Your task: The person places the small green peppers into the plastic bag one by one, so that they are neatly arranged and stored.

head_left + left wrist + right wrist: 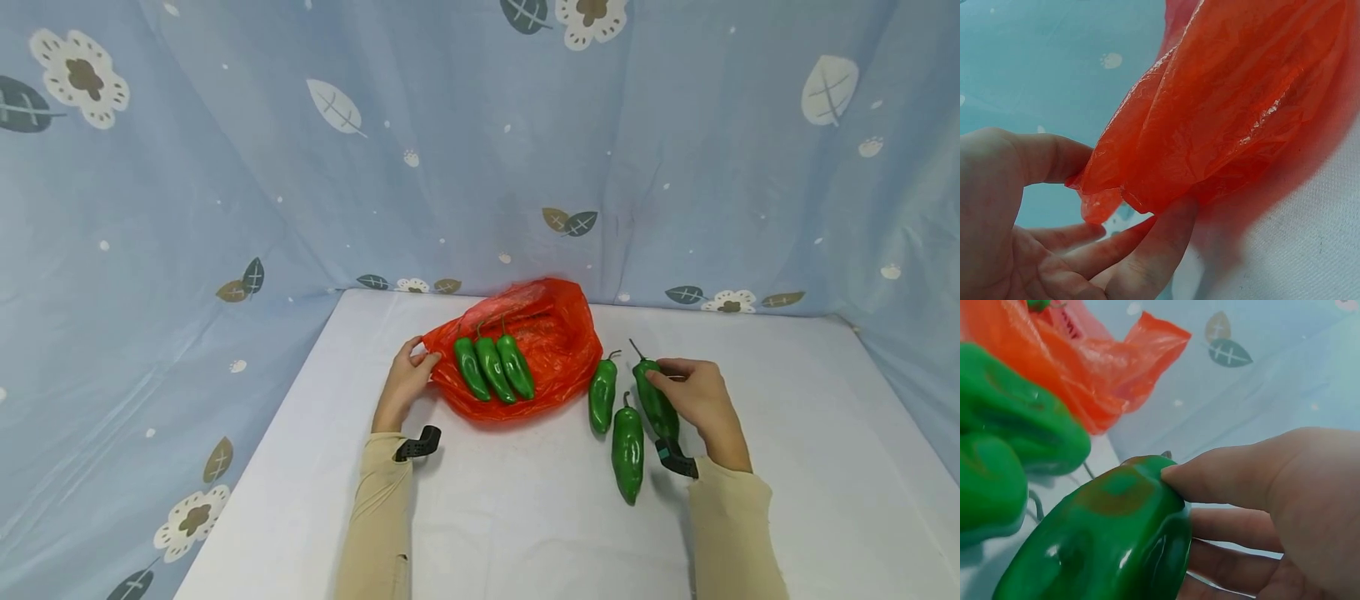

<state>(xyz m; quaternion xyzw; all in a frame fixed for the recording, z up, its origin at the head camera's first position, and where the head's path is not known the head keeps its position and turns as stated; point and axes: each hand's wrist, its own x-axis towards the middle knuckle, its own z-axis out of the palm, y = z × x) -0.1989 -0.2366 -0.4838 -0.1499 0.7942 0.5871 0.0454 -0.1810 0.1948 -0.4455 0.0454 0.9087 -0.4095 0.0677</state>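
My left hand (407, 379) holds the left edge of a crumpled red plastic bag (558, 354). In the left wrist view, thin red film (1210, 106) lies between its thumb and fingers. Three green peppers (487, 367) lie side by side on the bag at its left part. On the right, my right hand (697, 396) grips a green pepper (651, 387) near its stem end, with thumb and fingers on its two sides. Two more green peppers, one nearer the bag (602, 396) and one nearer the front (627, 450), lie just left of it on the table.
A white cloth covers the table (517, 517). Blue curtains (450, 167) with leaf and flower prints hang behind it and at the sides. A black wrist device (417, 444) sits on the left wrist, another (675, 458) on the right.
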